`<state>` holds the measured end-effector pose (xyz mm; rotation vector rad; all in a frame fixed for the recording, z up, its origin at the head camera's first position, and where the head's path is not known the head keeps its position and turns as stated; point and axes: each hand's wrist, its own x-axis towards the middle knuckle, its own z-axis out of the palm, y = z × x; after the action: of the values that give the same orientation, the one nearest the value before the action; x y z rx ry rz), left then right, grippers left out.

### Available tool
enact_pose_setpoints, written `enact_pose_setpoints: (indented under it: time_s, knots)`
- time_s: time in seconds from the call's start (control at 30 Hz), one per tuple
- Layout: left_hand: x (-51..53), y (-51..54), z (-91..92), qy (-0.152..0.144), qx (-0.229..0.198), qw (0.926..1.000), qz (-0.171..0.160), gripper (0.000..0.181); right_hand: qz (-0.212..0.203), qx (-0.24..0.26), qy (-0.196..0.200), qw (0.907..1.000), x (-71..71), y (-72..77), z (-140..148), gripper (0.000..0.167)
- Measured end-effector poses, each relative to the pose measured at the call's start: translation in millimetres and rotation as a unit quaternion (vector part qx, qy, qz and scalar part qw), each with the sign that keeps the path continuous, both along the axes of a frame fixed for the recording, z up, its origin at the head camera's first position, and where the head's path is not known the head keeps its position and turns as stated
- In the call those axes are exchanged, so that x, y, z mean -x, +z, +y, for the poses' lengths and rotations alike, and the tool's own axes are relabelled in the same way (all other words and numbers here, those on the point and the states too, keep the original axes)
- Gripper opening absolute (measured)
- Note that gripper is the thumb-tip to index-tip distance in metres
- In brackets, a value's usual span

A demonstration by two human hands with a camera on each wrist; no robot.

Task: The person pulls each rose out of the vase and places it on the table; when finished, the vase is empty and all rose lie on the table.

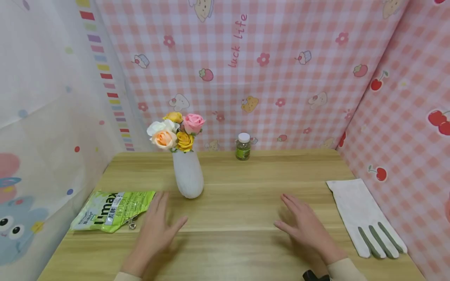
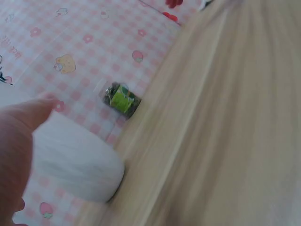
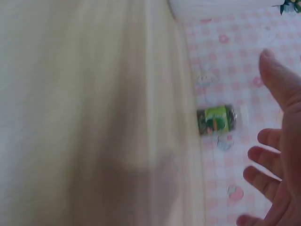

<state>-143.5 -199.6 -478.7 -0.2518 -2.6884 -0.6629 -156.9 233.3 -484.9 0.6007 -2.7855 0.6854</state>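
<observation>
My left hand [image 1: 156,230] hovers at the left of the wooden table, fingers extended and thumb apart, holding nothing. Beside its fingertips lies a green and white packet [image 1: 114,210] with a small metal clasp [image 1: 132,224] at its edge. A white vase [image 1: 189,175] of artificial roses [image 1: 177,132] stands just beyond that hand. On the right, my right hand [image 1: 304,226] is spread with nothing in it. Toward the back edge stands a small jar [image 1: 243,147] with a white lid and green label; both wrist views show it too.
At the right edge lies a white glove [image 1: 365,218] with grey-green stripes. Pink checked cloth [image 1: 225,78] hangs behind the table [image 1: 232,210] and along its right side. A white patterned sheet [image 1: 52,117] hangs on the left. Something black [image 1: 315,275] shows at my right wrist.
</observation>
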Motion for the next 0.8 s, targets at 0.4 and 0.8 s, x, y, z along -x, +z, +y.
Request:
enact_pose_setpoints:
  time_s: [0.4, 0.8]
  knots:
    - [64.1, -27.1, 32.4, 0.061, -0.283, 0.9562, -0.043, 0.105, -0.068, 0.129, 0.065, 0.9872, 48.1, 58.3, -80.4, 0.05]
    - [94.9, -54.5, 44.8, 0.047, -0.374, 0.9263, 0.0, 0.106, -0.026, 0.192, 0.136, 0.9717, 110.3, 110.0, -172.7, 0.028]
